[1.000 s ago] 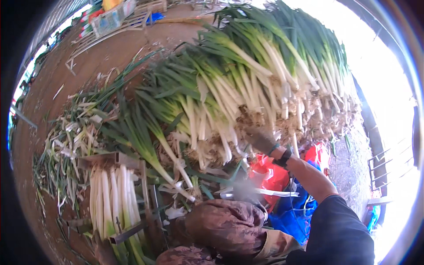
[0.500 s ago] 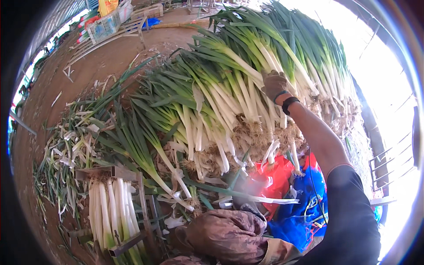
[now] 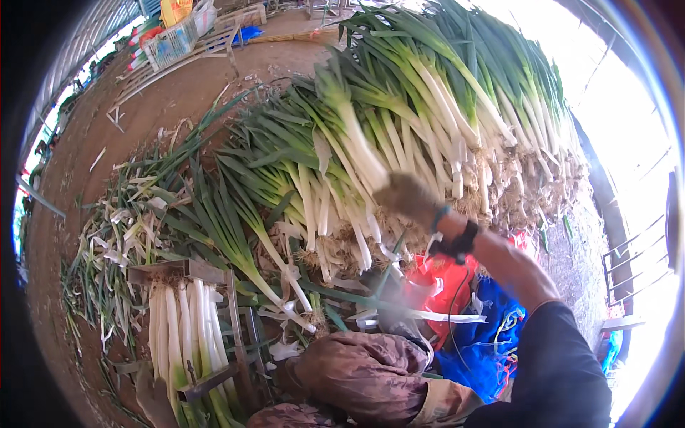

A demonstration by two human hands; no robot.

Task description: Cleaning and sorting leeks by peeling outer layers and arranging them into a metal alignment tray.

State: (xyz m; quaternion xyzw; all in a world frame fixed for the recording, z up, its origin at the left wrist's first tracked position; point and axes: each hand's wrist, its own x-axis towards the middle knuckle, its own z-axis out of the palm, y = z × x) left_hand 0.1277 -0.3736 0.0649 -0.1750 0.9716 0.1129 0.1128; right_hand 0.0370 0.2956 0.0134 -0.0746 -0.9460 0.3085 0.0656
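Note:
My right hand (image 3: 410, 200), in a dirty glove with a dark wrist strap, is closed on the white shaft of a leek (image 3: 353, 139). The leek is lifted off a big heap of leeks (image 3: 442, 107), its green top pointing up and away. The heap has white stalks and earthy roots facing me. Near my knees there is a blurred grey shape (image 3: 396, 322) with a pale strip across it. It may be my left hand, and its grip cannot be made out.
A metal rack (image 3: 214, 285) at lower left holds trimmed white leeks (image 3: 178, 328). Cut leaves (image 3: 107, 242) litter the dirt floor to its left. Red and blue bags (image 3: 471, 321) lie under my right arm. Crates (image 3: 175, 39) and a pallet stand at the far end.
My right hand went from near my lap up onto the heap, then came back down toward me with one leek pulled up out of the pile.

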